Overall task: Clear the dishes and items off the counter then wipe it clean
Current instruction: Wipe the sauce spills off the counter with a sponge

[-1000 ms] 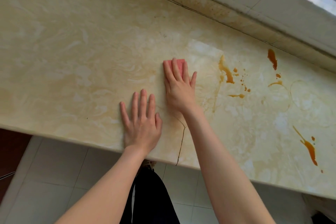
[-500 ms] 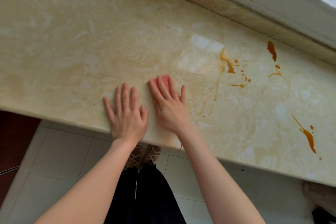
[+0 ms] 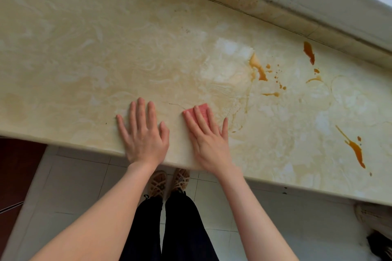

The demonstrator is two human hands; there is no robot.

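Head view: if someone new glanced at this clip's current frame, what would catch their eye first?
Probably the orange-brown spills streaking the pale marble counter to the right of the hands, with another long smear near the front edge. Next, the right hand pressing flat on a pink sponge close to the counter's front edge, while the left hand lies spread flat beside it.

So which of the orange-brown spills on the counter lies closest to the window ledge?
The dark orange streak at the far right, just below the ledge. The other spills sit farther toward the counter's front edge.
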